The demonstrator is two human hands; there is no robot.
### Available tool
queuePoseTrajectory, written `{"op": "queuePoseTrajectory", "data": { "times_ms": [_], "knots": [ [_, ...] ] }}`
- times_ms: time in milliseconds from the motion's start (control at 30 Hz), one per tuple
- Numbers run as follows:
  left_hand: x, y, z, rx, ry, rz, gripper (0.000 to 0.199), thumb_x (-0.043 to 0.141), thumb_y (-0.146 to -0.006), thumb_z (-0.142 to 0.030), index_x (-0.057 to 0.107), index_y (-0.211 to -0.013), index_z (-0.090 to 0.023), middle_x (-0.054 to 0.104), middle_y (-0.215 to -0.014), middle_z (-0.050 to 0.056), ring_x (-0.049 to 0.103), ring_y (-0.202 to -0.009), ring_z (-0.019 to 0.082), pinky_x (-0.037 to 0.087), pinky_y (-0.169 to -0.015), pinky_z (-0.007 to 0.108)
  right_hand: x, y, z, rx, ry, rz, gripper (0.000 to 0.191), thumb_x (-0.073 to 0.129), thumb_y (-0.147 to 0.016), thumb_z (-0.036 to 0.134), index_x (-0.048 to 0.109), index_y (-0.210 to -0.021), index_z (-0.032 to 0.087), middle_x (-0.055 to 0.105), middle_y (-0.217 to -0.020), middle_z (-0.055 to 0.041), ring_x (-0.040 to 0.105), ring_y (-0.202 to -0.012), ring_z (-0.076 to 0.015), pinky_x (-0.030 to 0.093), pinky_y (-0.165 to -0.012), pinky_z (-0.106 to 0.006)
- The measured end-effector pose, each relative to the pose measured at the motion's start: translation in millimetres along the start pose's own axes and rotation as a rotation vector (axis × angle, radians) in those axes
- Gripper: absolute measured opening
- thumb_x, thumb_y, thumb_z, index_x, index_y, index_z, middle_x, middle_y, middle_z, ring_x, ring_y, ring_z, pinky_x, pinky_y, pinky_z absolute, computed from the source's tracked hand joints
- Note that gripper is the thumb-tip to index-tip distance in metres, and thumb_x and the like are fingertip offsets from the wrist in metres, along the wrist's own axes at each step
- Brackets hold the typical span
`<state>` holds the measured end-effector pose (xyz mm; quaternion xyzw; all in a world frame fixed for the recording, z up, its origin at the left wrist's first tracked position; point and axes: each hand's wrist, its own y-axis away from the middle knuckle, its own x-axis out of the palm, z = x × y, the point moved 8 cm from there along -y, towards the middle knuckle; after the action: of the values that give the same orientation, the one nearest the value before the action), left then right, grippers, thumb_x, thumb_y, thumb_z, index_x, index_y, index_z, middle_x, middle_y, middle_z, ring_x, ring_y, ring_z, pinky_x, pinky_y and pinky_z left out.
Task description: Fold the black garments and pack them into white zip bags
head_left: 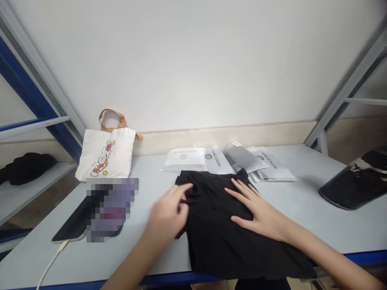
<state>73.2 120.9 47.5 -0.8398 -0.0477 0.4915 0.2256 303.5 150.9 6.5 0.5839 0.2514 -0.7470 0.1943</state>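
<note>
Black garment [217, 241] in loose folds on a pale grey bench [305, 217], its near part reaching over the blue front edge. The cloth appears soft, light and limp; it is likely to drape rather than hold a shape, so an edge or fold offers the best hold. Right hand [260, 213]: fingers [242, 189] open and spread, palm flat on the cloth. Left hand [167, 213], motion-blurred, at the garment's left edge: fingers [184, 189] curled in at a fold; whether they pinch it cannot be told. Left of the hands, a dark smartphone [71, 221], partly masked by a pixelated patch, with a white cable [51, 264]. Just behind the garment, overlapping translucent packets [184, 159] printed "ROCKBROS". Farther left, a white tote bag [105, 155] with tan handles and a Hello Kitty print. Far right, a glossy black object [353, 185], not identifiable.
</note>
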Motion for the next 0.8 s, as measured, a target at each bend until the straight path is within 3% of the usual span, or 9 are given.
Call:
{"op": "queuePoseTrajectory", "data": {
  "times_ms": [100,200,267,333,433,500,633,800],
  "knots": [
    [-52.1,19.2,39.3,-0.209,-0.151,-0.23,0.051,0.042,-0.072,-0.006,0.054,-0.116,-0.03,0.062,-0.095,-0.001,0.059,-0.07,0.015,0.044,-0.053,0.025,-5.7,1.5,-0.4,0.007,-0.015,-0.038,0.07,0.049,-0.082,0.058,0.027,-0.144,0.031,0.011,-0.155,-0.006,0.011,-0.139,-0.032,0.022,-0.109,-0.057],
    [-77.3,38.5,36.9,-0.155,-0.235,-0.367,0.041,0.041,-0.079,-0.011,0.055,-0.114,-0.028,0.063,-0.102,0.002,0.059,-0.084,0.02,0.047,-0.068,0.031,-14.9,-2.1,2.0,0.033,-0.033,-0.121,0.058,0.047,-0.086,0.052,0.037,-0.139,0.029,0.023,-0.152,-0.0066,0.021,-0.138,-0.0293,0.029,-0.108,-0.051],
    [-68.6,41.2,18.9,0.003,-0.19,-0.337,0.036,0.042,-0.085,-0.017,0.053,-0.117,-0.028,0.062,-0.111,0.003,0.056,-0.102,0.022,0.045,-0.087,0.037,-24.2,-4.1,2.0,0.052,-0.013,-0.218,0.048,0.042,-0.09,0.046,0.045,-0.133,0.026,0.033,-0.148,-0.0072,0.028,-0.136,-0.0261,0.032,-0.108,-0.047],
    [-41.2,37.6,4.6,0.114,-0.152,-0.169,0.041,0.043,-0.088,-0.025,0.046,-0.129,-0.029,0.055,-0.127,0.003,0.047,-0.12,0.023,0.038,-0.101,0.04,-28.1,-4.5,-1.4,0.063,0.026,-0.261,0.045,0.04,-0.092,0.044,0.048,-0.131,0.025,0.037,-0.146,-0.0077,0.03,-0.135,-0.0253,0.031,-0.109,-0.046],
    [8.2,35.2,6.7,0.107,-0.172,0.156,0.058,0.044,-0.089,-0.044,0.029,-0.142,-0.028,0.037,-0.146,0.006,0.03,-0.135,0.029,0.029,-0.107,0.051,-16.0,-1.3,-18.9,0.113,0.04,-0.137,0.05,0.039,-0.09,0.05,0.044,-0.135,0.027,0.037,-0.146,-0.0077,0.033,-0.134,-0.0273,0.032,-0.108,-0.048],
    [28.1,39.6,18.1,0.062,-0.206,0.285,0.065,0.042,-0.087,-0.053,0.025,-0.144,-0.027,0.03,-0.149,0.008,0.025,-0.137,0.032,0.025,-0.106,0.058,-6.3,5.6,-35.0,0.169,0.018,-0.056,0.055,0.039,-0.089,0.055,0.04,-0.138,0.03,0.035,-0.147,-0.0072,0.031,-0.134,-0.0285,0.033,-0.107,-0.05],
    [32.0,49.9,32.7,0.048,-0.237,0.304,0.068,0.043,-0.086,-0.057,0.024,-0.144,-0.028,0.029,-0.149,0.007,0.025,-0.137,0.033,0.023,-0.106,0.061,-1.8,20.4,-54.2,0.224,-0.02,-0.068,0.057,0.041,-0.087,0.057,0.037,-0.139,0.033,0.029,-0.15,-0.0048,0.026,-0.136,-0.0285,0.032,-0.107,-0.049],
    [27.1,55.0,34.3,0.035,-0.227,0.282,0.065,0.044,-0.087,-0.054,0.024,-0.144,-0.03,0.03,-0.149,0.005,0.025,-0.137,0.03,0.023,-0.108,0.059,-3.2,25.5,-57.8,0.254,-0.04,-0.123,0.052,0.041,-0.088,0.055,0.044,-0.134,0.032,0.033,-0.148,-0.0047,0.03,-0.135,-0.0281,0.034,-0.107,-0.049]
  ]
}}
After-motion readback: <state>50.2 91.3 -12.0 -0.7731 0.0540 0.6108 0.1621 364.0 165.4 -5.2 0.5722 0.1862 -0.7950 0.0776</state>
